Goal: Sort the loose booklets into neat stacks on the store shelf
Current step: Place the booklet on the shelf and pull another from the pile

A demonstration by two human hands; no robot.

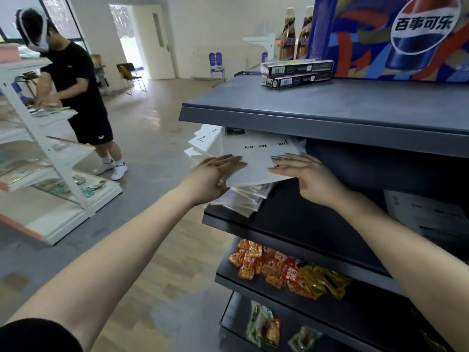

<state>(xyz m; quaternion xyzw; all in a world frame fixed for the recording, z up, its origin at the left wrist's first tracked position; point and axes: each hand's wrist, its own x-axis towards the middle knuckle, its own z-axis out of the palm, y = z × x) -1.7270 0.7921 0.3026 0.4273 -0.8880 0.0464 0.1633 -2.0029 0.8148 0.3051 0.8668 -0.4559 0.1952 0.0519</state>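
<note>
The booklets [253, 158] lie heaped at the left end of the middle shelf [304, 219], left hand [213, 176] and right hand [307, 176] flanking the top one. Boxes [297, 73] sit on the top shelf [330, 105] above; snack packets [279, 270] lie on the lower shelf [375, 298].

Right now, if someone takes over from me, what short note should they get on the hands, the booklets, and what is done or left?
Left hand: fingers straight on the top booklet, at its left edge.
Right hand: flat on its right side.
Below it the pile lies fanned on the shelf; loose booklets jut out behind, at left.
Done: no neat stack yet.
Left: square them all.
</note>
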